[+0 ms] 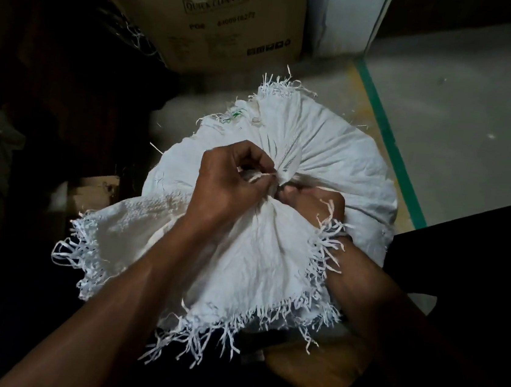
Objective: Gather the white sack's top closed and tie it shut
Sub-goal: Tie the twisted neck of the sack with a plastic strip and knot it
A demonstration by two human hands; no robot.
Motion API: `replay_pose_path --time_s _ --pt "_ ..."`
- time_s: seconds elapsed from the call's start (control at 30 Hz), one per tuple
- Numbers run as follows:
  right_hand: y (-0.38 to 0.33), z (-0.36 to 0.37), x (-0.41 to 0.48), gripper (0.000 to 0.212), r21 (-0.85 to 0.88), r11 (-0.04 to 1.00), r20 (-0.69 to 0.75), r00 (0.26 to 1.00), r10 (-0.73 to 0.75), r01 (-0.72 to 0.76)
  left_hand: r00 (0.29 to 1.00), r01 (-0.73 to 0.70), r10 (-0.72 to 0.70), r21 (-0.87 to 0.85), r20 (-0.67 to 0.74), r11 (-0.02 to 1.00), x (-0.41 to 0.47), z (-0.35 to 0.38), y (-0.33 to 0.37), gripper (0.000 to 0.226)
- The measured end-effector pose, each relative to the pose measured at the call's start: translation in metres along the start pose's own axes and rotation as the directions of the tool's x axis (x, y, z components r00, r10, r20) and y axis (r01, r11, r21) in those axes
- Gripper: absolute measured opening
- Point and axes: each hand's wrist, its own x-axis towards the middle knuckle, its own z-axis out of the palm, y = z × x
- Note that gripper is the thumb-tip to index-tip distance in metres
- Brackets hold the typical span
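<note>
White woven sack [331, 157] stands on the floor below the cardboard carton [211, 13], with its frayed top [134, 243] flared toward the person. The left hand [232, 187], fingers curled, pinches a thin tie strand [257, 177] at the gathered neck [285, 171]. The right hand [307, 199] lies mostly under the flare, so its grip cannot be confirmed. The fabric is judged soft, crinkly and slippery, and is best held at the neck.

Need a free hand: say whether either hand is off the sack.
No, left hand and right hand both grip the white sack at its neck.
</note>
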Motion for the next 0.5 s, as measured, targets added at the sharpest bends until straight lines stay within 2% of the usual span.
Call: replay_pose_path --time_s 0.07,0.1,0.17,0.27,0.33,0.43,0.5 --pt "-0.015 0.001 0.001 0.034 0.08 0.996 -0.105 0.994 -0.039 0.048 0.997 0.012 -0.011 0.007 -0.074 1.0 -0.011 0.011 -0.002 0.019" --pt "-0.028 0.004 0.002 0.03 0.056 0.995 -0.145 0.987 -0.069 0.078 0.996 0.011 -0.01 0.012 -0.091 1.0 -0.016 0.016 -0.005 0.019" --pt "-0.04 0.015 -0.002 0.03 0.14 0.982 -0.151 0.982 -0.109 0.13 0.994 0.021 -0.017 0.031 -0.112 0.999 -0.022 0.02 -0.01 0.021" --pt "-0.042 0.021 -0.003 0.037 0.354 0.934 -0.058 0.998 -0.036 0.055 0.991 0.062 -0.06 0.013 -0.12 0.998 -0.029 0.02 -0.007 0.022" --pt "-0.041 0.022 -0.009 0.037 0.414 0.909 -0.016 0.999 -0.041 0.044 0.994 0.065 -0.063 0.013 -0.093 0.998 -0.038 0.02 -0.001 0.014" --pt "-0.05 0.02 -0.014 0.037 0.435 0.899 0.01 0.999 -0.049 0.04 0.989 -0.058 0.094 0.286 -0.111 0.956 -0.048 0.013 0.012 0.004" --pt "-0.055 0.016 -0.011 0.047 0.378 0.926 0.044 0.998 -0.038 0.019 0.987 -0.136 0.158 0.358 -0.034 0.924 -0.05 0.007 0.02 0.016"
